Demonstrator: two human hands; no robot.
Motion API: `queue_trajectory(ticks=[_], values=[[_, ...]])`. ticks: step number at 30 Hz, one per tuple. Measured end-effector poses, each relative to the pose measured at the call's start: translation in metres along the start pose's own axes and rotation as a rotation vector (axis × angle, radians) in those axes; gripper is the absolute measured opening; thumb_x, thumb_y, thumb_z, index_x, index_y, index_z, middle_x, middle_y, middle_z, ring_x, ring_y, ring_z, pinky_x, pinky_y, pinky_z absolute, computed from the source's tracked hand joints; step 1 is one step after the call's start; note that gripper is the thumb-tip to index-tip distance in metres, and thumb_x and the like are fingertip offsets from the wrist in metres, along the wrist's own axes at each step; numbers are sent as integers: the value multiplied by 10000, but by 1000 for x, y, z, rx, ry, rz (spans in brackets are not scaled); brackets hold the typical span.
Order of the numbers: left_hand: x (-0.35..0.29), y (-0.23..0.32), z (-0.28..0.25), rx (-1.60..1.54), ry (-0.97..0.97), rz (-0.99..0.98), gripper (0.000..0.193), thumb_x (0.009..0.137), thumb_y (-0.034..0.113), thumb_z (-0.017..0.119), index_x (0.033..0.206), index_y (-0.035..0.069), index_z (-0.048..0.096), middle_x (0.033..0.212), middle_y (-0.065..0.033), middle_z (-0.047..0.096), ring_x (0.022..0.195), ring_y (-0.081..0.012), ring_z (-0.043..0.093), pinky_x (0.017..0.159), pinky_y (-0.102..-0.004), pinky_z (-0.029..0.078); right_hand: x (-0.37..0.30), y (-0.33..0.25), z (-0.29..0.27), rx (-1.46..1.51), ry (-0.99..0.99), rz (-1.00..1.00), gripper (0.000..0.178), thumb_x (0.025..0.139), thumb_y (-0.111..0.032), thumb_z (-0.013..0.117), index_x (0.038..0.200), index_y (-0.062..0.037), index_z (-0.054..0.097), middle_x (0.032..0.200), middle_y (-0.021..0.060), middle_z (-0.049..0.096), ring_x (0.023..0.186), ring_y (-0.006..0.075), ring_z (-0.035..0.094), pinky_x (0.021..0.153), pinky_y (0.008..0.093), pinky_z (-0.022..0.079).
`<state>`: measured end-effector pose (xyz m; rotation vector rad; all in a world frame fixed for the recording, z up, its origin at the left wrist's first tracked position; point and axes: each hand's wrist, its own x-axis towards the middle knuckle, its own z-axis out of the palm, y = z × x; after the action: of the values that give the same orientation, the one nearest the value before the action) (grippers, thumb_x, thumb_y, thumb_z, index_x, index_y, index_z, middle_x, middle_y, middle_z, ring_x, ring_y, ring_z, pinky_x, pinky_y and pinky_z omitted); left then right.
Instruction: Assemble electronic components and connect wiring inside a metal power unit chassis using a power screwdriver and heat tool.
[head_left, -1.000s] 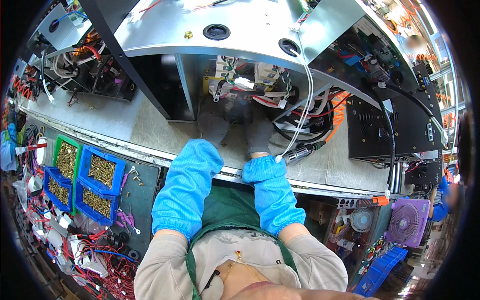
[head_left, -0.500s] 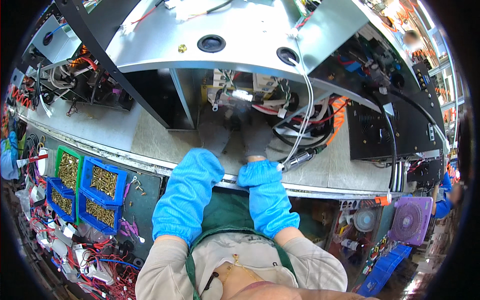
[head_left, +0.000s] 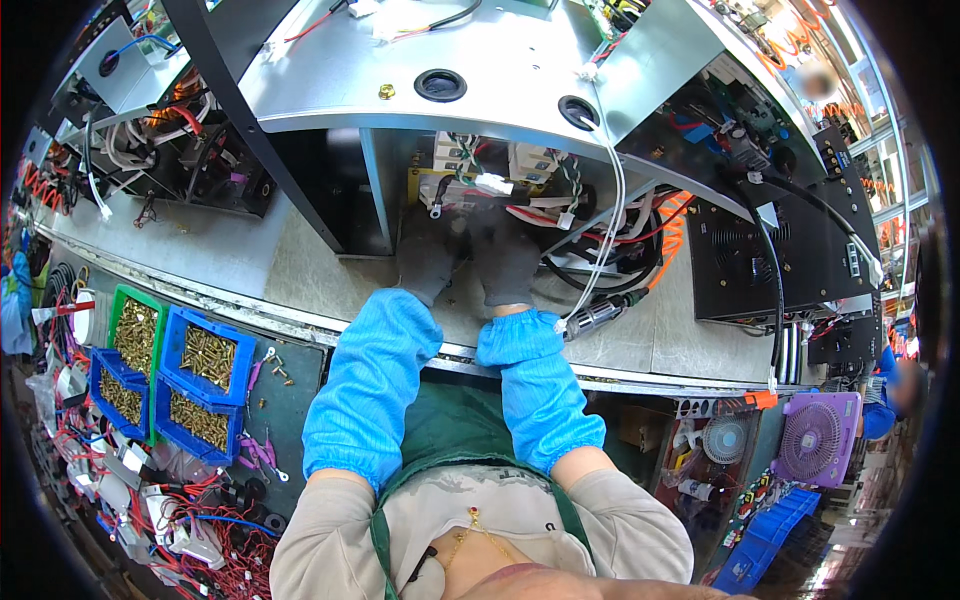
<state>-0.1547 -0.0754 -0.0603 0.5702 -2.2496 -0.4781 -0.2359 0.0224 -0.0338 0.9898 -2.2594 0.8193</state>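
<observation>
My left hand [head_left: 428,258] and my right hand [head_left: 504,262], in dark grey gloves with blue sleeve covers, reach into the lower opening of a metal cabinet [head_left: 520,75]. They sit close together, the fingertips lost in shadow, so I cannot see what they hold. Just beyond them are a white connector [head_left: 493,184] and a black cable with a ring terminal [head_left: 437,208]. White terminal blocks [head_left: 533,160] and twisted green-and-white wires [head_left: 572,185] lie deeper inside. To the right of my right hand, a bundle of red and white wires [head_left: 545,218] runs across.
A metal air screwdriver [head_left: 598,315] with an orange coiled hose [head_left: 674,240] lies right of my hands. Blue bins [head_left: 207,358] and a green bin [head_left: 133,335] of brass screws stand at left. A black fan-vented unit [head_left: 765,262] is at right, with a purple fan [head_left: 815,438] below it.
The cabinet and bench have shifted slightly to the right in view. My hands stay inside the opening, and my right hand has moved a little closer to the left.
</observation>
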Motion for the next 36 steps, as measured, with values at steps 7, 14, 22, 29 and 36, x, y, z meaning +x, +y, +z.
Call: queue_trajectory(ticks=[7, 14, 22, 29, 36], values=[[4, -9, -7, -25, 10, 146, 251, 915, 221, 530, 1054, 47, 644, 1005, -191, 639, 949, -372, 589, 829, -456, 467, 4, -4, -2, 12, -71, 30, 222, 796, -362, 674, 832, -143, 667, 702, 97, 643, 585, 300, 629, 516, 406, 485], [5, -6, 1, -167, -133, -71, 276, 893, 195, 533, 1098, 38, 631, 1045, -202, 642, 979, -363, 605, 858, -435, 472, 5, -3, -18, 109, -147, 49, 219, 848, -329, 626, 952, -141, 663, 772, 132, 651, 680, 337, 633, 567, 427, 504], [2, -12, -4, -148, -174, -133, 290, 883, 210, 543, 1105, 46, 631, 1038, -199, 648, 968, -362, 615, 835, -426, 487, 0, 101, -161, -153, -937, -93, 360, 741, -215, 628, 1093, -137, 632, 910, 144, 657, 847, 365, 620, 746, 459, 499], [6, -5, -6, -184, -190, -153, 267, 863, 151, 549, 1091, 39, 634, 1023, -207, 645, 963, -364, 615, 837, -432, 484, -6, 159, -156, -119, -1117, -176, 495, 590, -242, 670, 1077, -155, 655, 955, 178, 661, 905, 365, 617, 794, 457, 478], [4, -19, 6, -139, -224, -134, 258, 860, 218, 543, 1085, 140, 643, 1087, -178, 607, 1007, -350, 575, 857, -449, 472, -13, 131, -181, -192, -1386, -27, 505, 592, -357, 700, 979, -35, 656, 943, 223, 656, 871, 402, 627, 796, 463, 478]])
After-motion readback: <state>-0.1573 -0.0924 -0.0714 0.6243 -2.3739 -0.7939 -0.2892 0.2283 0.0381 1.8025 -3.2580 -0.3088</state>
